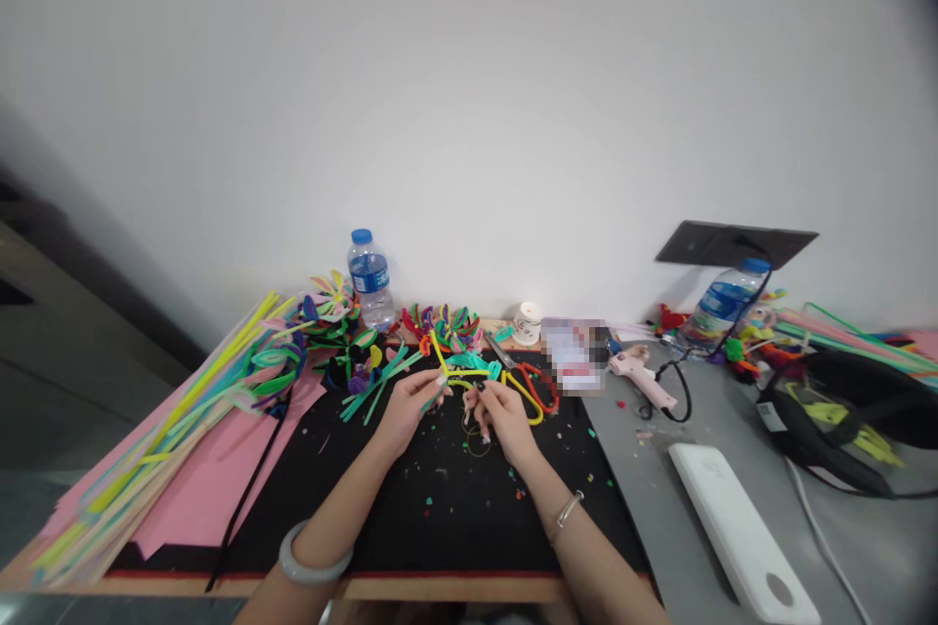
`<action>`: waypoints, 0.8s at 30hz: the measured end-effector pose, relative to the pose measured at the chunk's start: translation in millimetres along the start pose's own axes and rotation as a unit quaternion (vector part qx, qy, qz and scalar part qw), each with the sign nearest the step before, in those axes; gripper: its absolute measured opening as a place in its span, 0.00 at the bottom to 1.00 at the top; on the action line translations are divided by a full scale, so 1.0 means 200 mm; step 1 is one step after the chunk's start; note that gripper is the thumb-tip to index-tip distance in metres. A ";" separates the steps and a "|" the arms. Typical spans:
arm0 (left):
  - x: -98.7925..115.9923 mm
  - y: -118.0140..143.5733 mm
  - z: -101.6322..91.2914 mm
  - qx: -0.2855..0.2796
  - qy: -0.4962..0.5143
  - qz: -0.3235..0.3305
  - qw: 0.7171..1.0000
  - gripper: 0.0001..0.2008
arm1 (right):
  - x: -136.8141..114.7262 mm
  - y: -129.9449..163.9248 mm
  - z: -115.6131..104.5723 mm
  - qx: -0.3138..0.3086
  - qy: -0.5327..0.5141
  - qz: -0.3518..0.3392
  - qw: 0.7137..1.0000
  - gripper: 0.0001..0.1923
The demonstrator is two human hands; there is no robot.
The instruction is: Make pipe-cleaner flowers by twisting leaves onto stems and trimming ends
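Pipe cleaners [463, 373], yellow and teal, sit at frame centre, pinched in the grip of both hands: left hand [407, 413] clamped on one end, right hand [501, 416] on the other. Below lies the black mat [440, 508] on the bench [660, 508]; scissors [529, 381] just right, a pink glue gun [643, 378] farther right.

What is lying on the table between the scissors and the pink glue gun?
In the head view, a blurred-out card lies between the scissors and the pink glue gun.

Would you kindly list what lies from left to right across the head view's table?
Pink paper sheets → left water bottle → left hand → right hand → pink glue gun → right water bottle → black headset.
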State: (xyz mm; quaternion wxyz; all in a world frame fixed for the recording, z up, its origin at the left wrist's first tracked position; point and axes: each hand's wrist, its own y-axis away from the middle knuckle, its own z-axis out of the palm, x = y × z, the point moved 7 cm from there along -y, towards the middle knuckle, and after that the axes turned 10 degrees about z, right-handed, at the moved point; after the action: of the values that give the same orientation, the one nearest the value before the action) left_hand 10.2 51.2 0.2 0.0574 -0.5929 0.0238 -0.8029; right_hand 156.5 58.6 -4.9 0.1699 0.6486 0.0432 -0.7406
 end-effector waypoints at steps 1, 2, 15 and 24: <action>0.00 0.00 0.01 -0.001 0.007 -0.004 1.000 0.12 | 0.00 0.00 0.01 -0.001 0.025 -0.004 1.000 0.13; 0.00 0.00 0.01 -0.001 0.011 -0.008 1.000 0.12 | 0.01 0.01 0.02 -0.002 0.048 -0.008 0.999 0.10; -0.05 0.00 0.03 -0.029 -0.082 0.013 0.996 0.10 | -0.01 0.02 0.08 0.003 0.195 -0.089 0.977 0.03; -0.02 0.00 0.05 -0.051 -0.071 0.026 0.996 0.12 | -0.06 0.05 0.05 0.037 0.189 -0.083 0.978 0.03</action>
State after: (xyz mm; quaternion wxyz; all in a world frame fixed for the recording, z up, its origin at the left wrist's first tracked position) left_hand 20.9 51.8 -1.4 0.0491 -0.6500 0.0763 -0.7545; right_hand 150.4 49.2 9.0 0.0725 0.7771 0.1010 -0.6169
